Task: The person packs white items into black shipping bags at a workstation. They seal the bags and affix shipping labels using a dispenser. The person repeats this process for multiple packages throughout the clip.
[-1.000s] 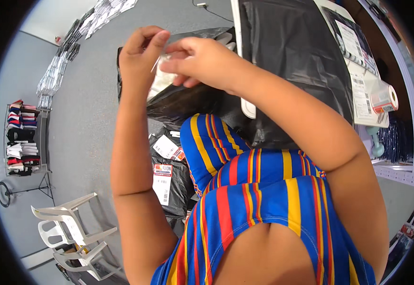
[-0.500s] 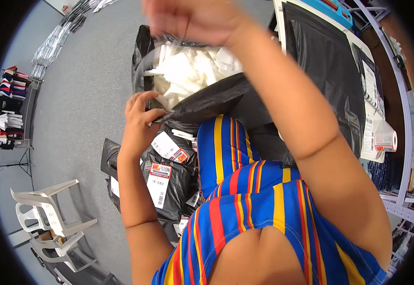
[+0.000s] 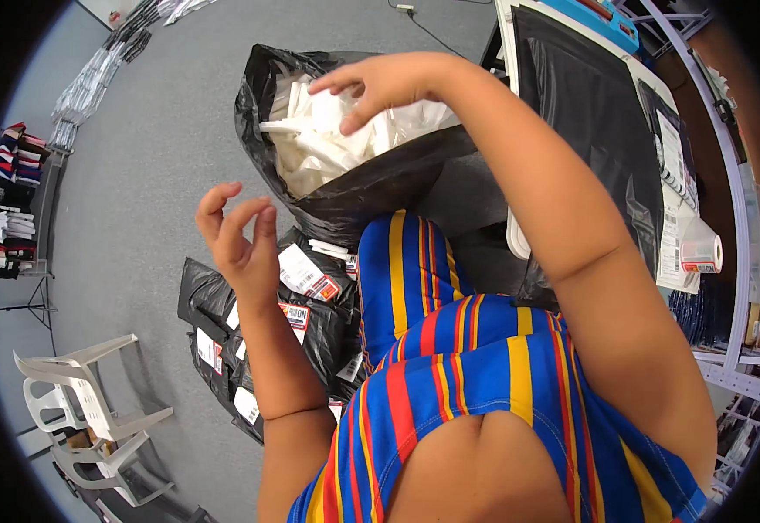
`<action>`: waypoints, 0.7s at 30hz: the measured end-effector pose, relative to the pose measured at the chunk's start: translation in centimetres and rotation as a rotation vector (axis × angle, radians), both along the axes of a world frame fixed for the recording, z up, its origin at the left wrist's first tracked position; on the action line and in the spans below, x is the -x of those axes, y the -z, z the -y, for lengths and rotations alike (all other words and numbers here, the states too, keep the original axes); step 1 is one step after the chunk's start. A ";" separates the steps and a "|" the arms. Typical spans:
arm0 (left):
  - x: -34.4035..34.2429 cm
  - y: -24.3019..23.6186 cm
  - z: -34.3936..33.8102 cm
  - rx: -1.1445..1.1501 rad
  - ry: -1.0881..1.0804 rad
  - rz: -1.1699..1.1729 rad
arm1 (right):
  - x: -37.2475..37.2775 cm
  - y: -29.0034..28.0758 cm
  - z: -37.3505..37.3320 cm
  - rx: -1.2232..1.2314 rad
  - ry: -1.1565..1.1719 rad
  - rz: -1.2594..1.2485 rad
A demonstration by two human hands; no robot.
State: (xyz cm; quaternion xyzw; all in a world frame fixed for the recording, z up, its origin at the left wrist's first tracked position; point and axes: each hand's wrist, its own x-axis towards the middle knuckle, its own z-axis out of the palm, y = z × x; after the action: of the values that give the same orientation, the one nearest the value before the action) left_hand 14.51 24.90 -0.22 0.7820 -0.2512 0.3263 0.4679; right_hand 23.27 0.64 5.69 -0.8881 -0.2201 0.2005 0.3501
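Observation:
A large black plastic bag (image 3: 371, 187) stands in front of my knees with its mouth wide. White and clear waste pieces (image 3: 310, 144), some long and strip-like, fill it. Over the bag's mouth hovers my right hand (image 3: 384, 87), its fingers apart and nothing in them. My left hand (image 3: 240, 240) is raised beside the bag's near left side, fingers apart and curled a little, touching nothing. Below that hand lies a heap of black parcels (image 3: 310, 301) with white labels, against my left leg.
To the right is a table holding a black plastic sheet (image 3: 585, 113), labelled papers (image 3: 672, 218) and a label roll (image 3: 701, 247). White plastic chairs (image 3: 92, 392) stand at the left. Folded clothes (image 3: 14, 196) fill a rack at the far left; a cable (image 3: 432, 35) crosses the floor behind.
My left hand has let go of the bag's rim and moved left and down. The right hand has come down from above the bag's far edge to over its contents.

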 end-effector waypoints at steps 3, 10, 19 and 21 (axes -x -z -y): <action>0.4 -0.6 0.3 0.093 0.025 0.019 | -1.0 0.0 0.8 0.117 -0.062 0.028; 2.4 -0.1 1.7 0.231 0.041 0.058 | 0.9 -2.3 3.6 0.260 0.306 0.756; 8.5 6.7 12.9 -0.370 0.510 0.059 | 31.2 -0.7 22.7 0.399 0.707 1.041; 9.2 7.3 15.6 -0.369 0.576 0.104 | 39.6 2.9 24.9 0.594 0.946 0.938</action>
State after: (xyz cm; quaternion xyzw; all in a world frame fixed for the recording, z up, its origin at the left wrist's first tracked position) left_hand 5.36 9.31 -7.54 0.7329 -0.5399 0.1693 0.3779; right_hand -16.35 -24.28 2.82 -0.9382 0.1240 -0.3229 0.0124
